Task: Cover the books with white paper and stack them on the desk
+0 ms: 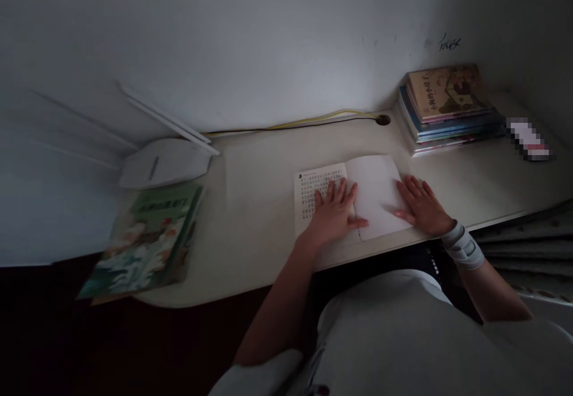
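Left hand: flat, palm down, fingers spread, on the printed left page of an open book, thumb reaching across the gutter. Right hand: flat, open, on the blank right page. Neither hand grips; 2 hands rest on 2 pages. White wrist brace on right wrist. Book lies near the front edge of a cream desk. To its left, a green picture book overhangs the desk edge, beyond it a white router. Far right corner: stack of books against the wall; a pixelated object just beside it cannot be identified.
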`<state>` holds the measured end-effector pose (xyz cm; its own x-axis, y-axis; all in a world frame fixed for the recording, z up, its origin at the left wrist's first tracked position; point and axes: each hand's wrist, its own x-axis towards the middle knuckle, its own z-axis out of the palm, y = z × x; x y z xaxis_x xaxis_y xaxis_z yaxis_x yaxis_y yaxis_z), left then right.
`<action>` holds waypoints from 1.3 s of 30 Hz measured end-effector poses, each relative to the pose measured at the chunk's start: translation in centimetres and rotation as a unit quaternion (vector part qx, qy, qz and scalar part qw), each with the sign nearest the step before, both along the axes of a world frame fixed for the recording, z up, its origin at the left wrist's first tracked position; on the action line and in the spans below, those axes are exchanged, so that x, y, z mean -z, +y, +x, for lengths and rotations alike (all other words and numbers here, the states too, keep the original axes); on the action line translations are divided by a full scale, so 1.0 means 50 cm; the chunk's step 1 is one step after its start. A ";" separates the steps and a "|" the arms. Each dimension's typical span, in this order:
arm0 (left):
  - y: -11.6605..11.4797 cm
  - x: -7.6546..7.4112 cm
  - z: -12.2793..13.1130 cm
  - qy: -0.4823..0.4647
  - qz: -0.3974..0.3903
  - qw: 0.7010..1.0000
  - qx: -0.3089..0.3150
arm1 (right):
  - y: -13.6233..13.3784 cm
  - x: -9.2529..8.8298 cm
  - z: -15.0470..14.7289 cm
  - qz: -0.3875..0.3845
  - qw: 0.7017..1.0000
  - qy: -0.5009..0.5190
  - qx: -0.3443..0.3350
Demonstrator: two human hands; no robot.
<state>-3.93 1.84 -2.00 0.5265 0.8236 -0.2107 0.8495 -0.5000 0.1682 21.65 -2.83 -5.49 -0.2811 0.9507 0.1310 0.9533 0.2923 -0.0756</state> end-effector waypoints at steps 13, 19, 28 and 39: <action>-0.034 0.025 0.012 -0.082 0.093 0.987 -0.100 | -0.001 -0.001 0.002 0.009 0.999 -0.031 0.005; -0.071 0.057 -0.095 -0.153 0.124 0.954 -0.226 | -0.006 -0.033 -0.052 0.049 0.998 -0.028 -0.018; -0.069 0.081 -0.133 -0.196 0.134 0.949 -0.206 | 0.012 -0.032 -0.164 -0.004 0.986 -0.023 -0.166; -0.065 0.093 -0.150 -0.250 0.137 0.932 -0.222 | 0.020 -0.012 -0.128 0.006 0.981 0.004 -0.195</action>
<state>-11.42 -1.41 -6.67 0.0969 0.9705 0.2208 0.8324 -0.2007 0.5166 15.25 -1.83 -4.88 -0.6224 0.7693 0.1444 0.7681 0.6358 -0.0763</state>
